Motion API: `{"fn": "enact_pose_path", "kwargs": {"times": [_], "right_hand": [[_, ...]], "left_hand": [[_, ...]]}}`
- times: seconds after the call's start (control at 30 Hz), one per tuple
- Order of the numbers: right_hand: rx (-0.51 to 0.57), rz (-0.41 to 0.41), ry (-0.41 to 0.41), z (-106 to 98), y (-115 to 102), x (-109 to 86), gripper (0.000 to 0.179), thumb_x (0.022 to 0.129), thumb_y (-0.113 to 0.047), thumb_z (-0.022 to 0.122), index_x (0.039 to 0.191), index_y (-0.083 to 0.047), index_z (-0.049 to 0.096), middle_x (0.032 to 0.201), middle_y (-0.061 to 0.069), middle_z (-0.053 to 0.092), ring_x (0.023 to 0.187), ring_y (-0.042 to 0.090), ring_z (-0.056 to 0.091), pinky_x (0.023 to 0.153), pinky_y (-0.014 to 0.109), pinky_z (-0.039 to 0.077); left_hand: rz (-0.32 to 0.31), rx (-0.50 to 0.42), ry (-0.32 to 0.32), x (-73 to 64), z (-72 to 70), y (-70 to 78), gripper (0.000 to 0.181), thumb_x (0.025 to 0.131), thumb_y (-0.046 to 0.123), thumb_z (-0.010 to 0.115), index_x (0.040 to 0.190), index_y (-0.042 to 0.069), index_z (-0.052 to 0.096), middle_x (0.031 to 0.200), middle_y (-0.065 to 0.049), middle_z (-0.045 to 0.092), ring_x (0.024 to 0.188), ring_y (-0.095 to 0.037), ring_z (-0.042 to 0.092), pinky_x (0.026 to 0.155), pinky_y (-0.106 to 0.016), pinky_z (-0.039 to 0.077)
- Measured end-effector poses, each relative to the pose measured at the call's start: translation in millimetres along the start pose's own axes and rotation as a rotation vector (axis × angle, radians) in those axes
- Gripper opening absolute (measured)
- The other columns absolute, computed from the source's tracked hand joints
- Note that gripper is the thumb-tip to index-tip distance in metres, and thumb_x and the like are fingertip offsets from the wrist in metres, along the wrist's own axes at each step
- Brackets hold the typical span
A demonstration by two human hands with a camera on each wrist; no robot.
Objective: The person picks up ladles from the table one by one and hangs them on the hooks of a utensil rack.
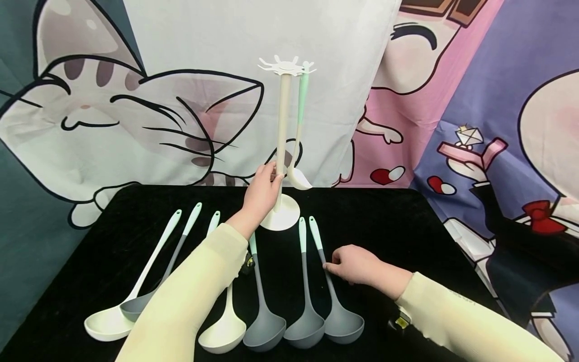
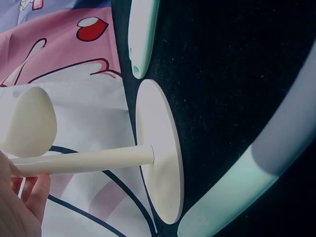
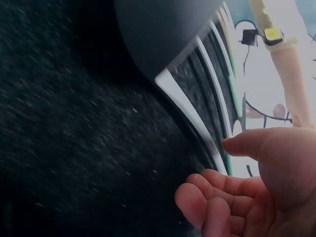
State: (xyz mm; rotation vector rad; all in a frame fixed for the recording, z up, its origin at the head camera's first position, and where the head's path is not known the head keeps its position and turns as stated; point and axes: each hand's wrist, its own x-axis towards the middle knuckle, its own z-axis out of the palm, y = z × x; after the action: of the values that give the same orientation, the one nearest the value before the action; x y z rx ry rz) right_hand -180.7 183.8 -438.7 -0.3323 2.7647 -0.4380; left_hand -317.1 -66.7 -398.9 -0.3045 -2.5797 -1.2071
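Observation:
My left hand [image 1: 262, 188] grips the cream pole of an upright utensil stand [image 1: 284, 115], whose round base [image 2: 160, 148] shows in the left wrist view. From the stand's spoked top hangs a white ladle [image 1: 299, 178] with a mint handle. On the right, my right hand [image 1: 355, 264] is at the handle of the rightmost grey ladle [image 1: 345, 324]. In the right wrist view its thumb and loosely bent fingers [image 3: 222, 143] are spread apart around that handle, without a visible pinch.
More ladles lie on the black-covered table [image 1: 384, 216]: a grey one [image 1: 305, 327], another grey one [image 1: 264, 329], a white one [image 1: 222, 334], and a white one [image 1: 107, 324] overlapping a grey one [image 1: 135, 306] at left. A cartoon cloth [image 1: 203, 40] hangs behind.

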Motion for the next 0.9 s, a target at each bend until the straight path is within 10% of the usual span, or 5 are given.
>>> {"fn": "enact_pose_path", "kwargs": {"times": [0.9], "right_hand": [[0.079, -0.087, -0.086, 18.2, -1.6, -33.0, 0.028, 0.093, -0.043, 0.066, 0.074, -0.023, 0.060, 0.052, -0.005, 0.054, 0.041, 0.012, 0.055, 0.043, 0.030, 0.043]], "left_hand": [[0.015, 0.010, 0.022, -1.0, 2.6, 0.0, 0.042, 0.104, 0.034, 0.051, 0.142, 0.018, 0.049, 0.122, -0.005, 0.053, 0.112, -0.019, 0.061, 0.087, -0.042, 0.053]]}}
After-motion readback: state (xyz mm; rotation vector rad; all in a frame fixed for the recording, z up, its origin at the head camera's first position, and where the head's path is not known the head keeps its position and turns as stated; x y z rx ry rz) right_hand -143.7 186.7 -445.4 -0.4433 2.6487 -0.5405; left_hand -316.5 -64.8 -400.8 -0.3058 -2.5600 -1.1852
